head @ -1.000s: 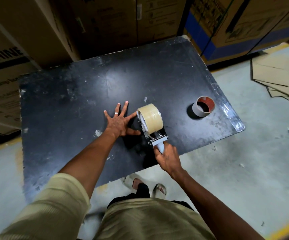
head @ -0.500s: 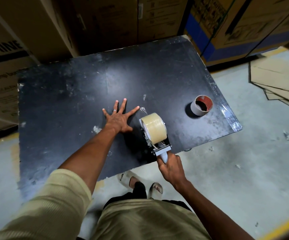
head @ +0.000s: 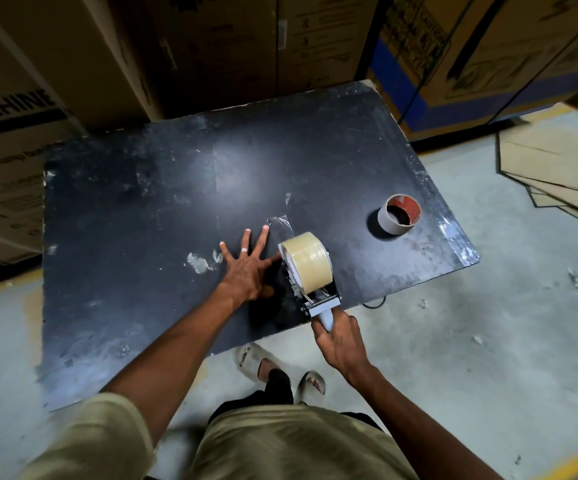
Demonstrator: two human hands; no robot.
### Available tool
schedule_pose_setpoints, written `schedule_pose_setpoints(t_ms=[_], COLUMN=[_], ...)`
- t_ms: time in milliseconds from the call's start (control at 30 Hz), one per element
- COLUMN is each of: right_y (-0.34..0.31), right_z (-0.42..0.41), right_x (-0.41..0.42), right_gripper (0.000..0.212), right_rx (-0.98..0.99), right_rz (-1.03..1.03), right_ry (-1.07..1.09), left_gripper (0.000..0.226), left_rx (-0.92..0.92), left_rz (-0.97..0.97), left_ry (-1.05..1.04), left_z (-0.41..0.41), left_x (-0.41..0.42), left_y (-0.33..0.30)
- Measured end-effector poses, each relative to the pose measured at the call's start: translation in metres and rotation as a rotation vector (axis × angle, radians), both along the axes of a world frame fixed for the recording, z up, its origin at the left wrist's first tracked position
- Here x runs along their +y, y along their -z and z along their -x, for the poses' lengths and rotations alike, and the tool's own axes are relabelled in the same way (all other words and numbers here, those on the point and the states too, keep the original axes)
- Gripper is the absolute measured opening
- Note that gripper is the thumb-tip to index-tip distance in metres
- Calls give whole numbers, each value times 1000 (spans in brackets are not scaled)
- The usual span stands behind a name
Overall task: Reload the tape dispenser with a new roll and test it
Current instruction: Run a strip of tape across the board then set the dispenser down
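Observation:
A hand-held tape dispenser point(head: 315, 299) stands near the front edge of the black table point(head: 142, 202), loaded with a full roll of clear tape point(head: 310, 266). My right hand point(head: 339, 344) grips its grey handle just off the table's edge. A strip of clear tape point(head: 280, 223) lies stuck on the table, running away from the dispenser. My left hand point(head: 246, 268) lies flat on the table with fingers spread, just left of the roll and the strip. An empty cardboard tape core point(head: 399, 214) with a red inside stands to the right.
Tall cardboard boxes point(head: 211, 46) stand close behind and to the left of the table. Flattened cardboard sheets point(head: 557, 168) lie on the concrete floor at the right. My sandalled feet point(head: 280, 368) are below the table's front edge.
My right hand has pulled the dispenser back toward the table's front edge, laying a strip of tape on the table. My left hand has stayed pressed flat beside it.

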State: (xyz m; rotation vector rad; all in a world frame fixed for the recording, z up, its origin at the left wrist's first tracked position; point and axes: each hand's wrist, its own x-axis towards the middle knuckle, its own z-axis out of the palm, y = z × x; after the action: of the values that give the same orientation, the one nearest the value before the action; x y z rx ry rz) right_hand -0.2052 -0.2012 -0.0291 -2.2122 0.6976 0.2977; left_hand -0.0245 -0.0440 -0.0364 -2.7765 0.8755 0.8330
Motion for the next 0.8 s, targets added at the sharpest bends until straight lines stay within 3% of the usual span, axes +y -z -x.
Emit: schedule_pose_setpoints(t_ms=[533, 800], right_y=[-1, -3], right_z=[0, 13], right_x=[0, -2], right_gripper=[27, 32], right_rx=[-18, 8], right_rz=[-3, -18], right_ry=[18, 6], left_gripper=[85, 92], left_rx=[-22, 60], left_rz=[7, -25], left_ry=[-85, -163], left_z=[9, 8], left_x=[4, -3], left_y=[3, -1])
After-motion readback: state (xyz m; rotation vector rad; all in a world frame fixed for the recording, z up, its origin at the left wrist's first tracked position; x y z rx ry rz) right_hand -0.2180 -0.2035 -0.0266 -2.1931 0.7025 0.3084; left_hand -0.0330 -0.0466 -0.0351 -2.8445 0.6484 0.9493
